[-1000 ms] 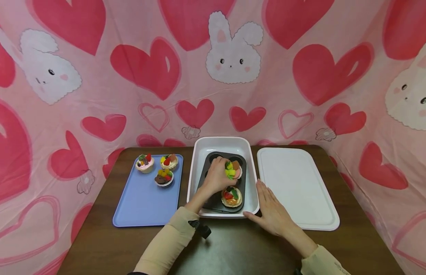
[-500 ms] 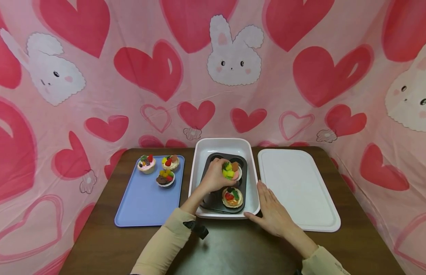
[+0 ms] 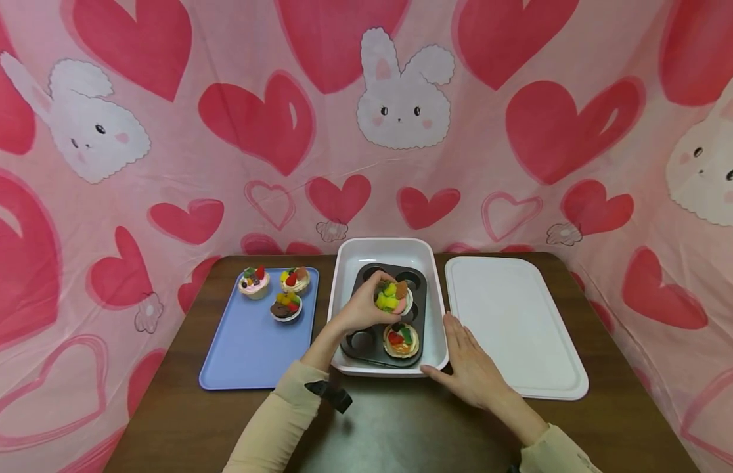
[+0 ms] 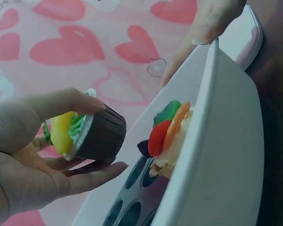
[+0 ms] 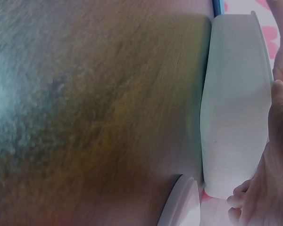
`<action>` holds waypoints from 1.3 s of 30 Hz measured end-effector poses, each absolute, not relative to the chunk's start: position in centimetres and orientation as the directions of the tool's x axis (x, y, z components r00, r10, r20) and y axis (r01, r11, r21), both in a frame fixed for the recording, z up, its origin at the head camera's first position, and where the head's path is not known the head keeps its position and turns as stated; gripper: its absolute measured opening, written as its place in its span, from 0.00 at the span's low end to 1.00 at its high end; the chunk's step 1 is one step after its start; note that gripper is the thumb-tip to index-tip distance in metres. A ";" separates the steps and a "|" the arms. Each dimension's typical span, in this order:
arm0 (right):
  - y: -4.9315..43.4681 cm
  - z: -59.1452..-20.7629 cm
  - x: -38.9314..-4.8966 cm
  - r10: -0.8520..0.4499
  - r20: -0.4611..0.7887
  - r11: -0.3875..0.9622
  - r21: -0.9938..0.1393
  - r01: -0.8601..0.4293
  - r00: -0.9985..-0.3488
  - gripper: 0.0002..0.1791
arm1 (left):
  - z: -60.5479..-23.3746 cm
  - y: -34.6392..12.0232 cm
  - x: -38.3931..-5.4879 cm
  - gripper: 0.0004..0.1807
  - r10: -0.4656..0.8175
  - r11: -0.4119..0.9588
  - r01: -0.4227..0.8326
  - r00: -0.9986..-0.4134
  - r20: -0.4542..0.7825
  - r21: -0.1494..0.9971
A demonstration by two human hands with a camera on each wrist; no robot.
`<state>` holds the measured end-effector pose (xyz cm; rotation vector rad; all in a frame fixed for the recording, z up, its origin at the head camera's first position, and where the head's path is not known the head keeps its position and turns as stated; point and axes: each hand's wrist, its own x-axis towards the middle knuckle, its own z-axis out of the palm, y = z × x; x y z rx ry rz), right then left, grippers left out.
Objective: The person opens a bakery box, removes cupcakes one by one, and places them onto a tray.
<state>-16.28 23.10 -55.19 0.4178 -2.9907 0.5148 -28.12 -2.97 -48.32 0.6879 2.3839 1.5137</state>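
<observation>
My left hand (image 3: 363, 309) holds a toy cupcake (image 3: 392, 299) with yellow, green and pink topping, its fingers and thumb curled round the side. In the left wrist view the cupcake's dark pleated cup (image 4: 104, 134) is tilted, apart from the dark muffin pan (image 3: 375, 349) below. A fruit-topped cupcake (image 3: 400, 340) sits in the pan's front right cup. The pan lies inside a white bin (image 3: 378, 372). My right hand (image 3: 475, 371) rests against the bin's front right corner, its fingers straight along the right side and its thumb at the front rim.
A blue tray (image 3: 254, 358) on the left carries three cupcakes, one of them chocolate-topped (image 3: 286, 307). To the right lies a white tray (image 3: 514, 322). All stand on a brown table (image 3: 402, 420), with a pink heart-patterned cloth (image 3: 479, 157) behind it.
My left hand has shifted slightly left with the cupcake, leaving the pan's front left cup in view. The right hand stays at the bin's corner.
</observation>
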 end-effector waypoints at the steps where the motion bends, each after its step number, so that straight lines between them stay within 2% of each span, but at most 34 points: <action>1: 23.1 -55.2 -16.3 -0.253 0.123 0.907 -0.317 -0.279 -0.960 0.64 | -48.4 -3.1 -28.1 0.39 0.502 0.344 0.248 -0.864 0.046 0.906; 16: 23.2 -54.9 -16.3 -0.240 0.095 0.910 -0.326 -0.258 -0.966 0.65 | -49.6 -5.5 -27.2 0.43 0.415 0.128 -0.044 -0.905 -0.094 0.991; 31: 23.2 -55.4 -16.3 -0.255 0.197 0.902 -0.305 -0.306 -0.947 0.66 | -49.9 -7.7 -25.7 0.42 0.343 0.105 -0.081 -0.932 -0.113 0.991; 39: 23.2 -55.9 -16.6 -0.246 0.143 0.895 -0.346 -0.281 -0.959 0.66 | -49.7 -9.2 -24.9 0.42 0.289 0.122 -0.098 -0.948 -0.130 0.988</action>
